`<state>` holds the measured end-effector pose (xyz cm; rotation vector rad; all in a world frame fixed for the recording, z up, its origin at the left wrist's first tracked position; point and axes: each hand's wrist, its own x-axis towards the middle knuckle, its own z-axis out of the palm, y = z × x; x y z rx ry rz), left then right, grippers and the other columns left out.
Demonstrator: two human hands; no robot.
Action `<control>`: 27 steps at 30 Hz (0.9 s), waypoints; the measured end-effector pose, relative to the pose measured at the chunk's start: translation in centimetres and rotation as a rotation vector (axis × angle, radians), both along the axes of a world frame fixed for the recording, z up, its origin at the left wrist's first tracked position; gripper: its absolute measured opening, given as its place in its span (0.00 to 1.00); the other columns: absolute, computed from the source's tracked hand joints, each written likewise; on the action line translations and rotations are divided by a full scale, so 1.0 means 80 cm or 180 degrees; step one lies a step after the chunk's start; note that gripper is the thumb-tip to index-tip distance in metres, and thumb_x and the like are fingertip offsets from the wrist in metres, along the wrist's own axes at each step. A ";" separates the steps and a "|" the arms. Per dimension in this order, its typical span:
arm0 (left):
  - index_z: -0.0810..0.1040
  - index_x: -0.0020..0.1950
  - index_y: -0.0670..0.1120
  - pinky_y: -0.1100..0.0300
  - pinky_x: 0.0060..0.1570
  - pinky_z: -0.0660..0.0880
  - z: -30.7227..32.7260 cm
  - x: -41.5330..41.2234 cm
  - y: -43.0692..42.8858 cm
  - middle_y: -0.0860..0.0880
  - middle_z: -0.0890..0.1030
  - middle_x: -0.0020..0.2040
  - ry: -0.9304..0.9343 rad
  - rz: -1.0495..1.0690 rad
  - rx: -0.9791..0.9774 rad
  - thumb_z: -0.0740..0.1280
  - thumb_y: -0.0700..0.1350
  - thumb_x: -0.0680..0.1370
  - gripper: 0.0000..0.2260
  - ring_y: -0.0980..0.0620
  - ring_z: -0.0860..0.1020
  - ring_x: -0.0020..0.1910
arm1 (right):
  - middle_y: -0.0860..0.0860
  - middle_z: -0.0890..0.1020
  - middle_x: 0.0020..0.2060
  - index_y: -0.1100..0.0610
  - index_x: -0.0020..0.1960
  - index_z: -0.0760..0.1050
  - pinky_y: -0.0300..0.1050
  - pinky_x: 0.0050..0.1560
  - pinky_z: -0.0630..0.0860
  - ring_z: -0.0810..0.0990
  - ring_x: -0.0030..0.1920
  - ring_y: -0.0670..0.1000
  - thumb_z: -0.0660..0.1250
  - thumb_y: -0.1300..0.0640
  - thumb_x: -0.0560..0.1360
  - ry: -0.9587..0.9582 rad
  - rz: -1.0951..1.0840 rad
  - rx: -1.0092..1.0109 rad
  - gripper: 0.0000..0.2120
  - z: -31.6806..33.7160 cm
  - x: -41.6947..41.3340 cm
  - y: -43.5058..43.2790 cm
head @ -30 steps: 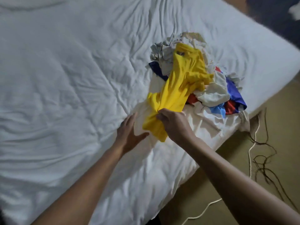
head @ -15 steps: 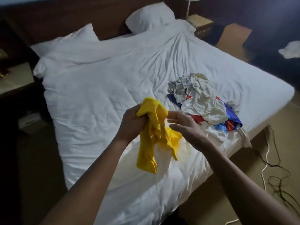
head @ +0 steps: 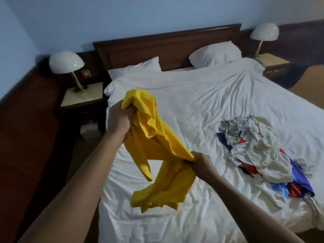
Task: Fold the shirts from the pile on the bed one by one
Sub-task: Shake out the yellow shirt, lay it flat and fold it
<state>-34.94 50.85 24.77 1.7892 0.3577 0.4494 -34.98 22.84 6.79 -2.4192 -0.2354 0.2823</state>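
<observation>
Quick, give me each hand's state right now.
Left hand: grips the yellow shirt near its top.
Right hand: pinches the same shirt lower down.

A dark wooden headboard [head: 166, 48] stood against a pale blue wall [head: 122, 18]. Two white pillows leaned at its foot: the left pillow [head: 136, 69] near its left end and the right pillow [head: 215, 53] near its right end. Beside the headboard's left end, the left nightstand [head: 82, 95] carried a white dome-shaded left lamp [head: 66, 62]. A brass switch plate [head: 85, 73] sat between that lamp and the headboard, and a white box [head: 89, 129] lay on the floor below. Past the headboard's right end stood the right nightstand [head: 271, 61] with the matching right lamp [head: 264, 31].
</observation>
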 end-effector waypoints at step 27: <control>0.81 0.53 0.51 0.58 0.42 0.74 0.012 0.090 -0.072 0.56 0.81 0.48 -0.0051 -0.0116 0.1387 0.63 0.39 0.80 0.10 0.56 0.78 0.49 | 0.45 0.78 0.34 0.47 0.34 0.73 0.40 0.36 0.70 0.80 0.39 0.50 0.77 0.44 0.72 -0.0711 0.1806 -0.1152 0.16 0.259 0.229 -0.021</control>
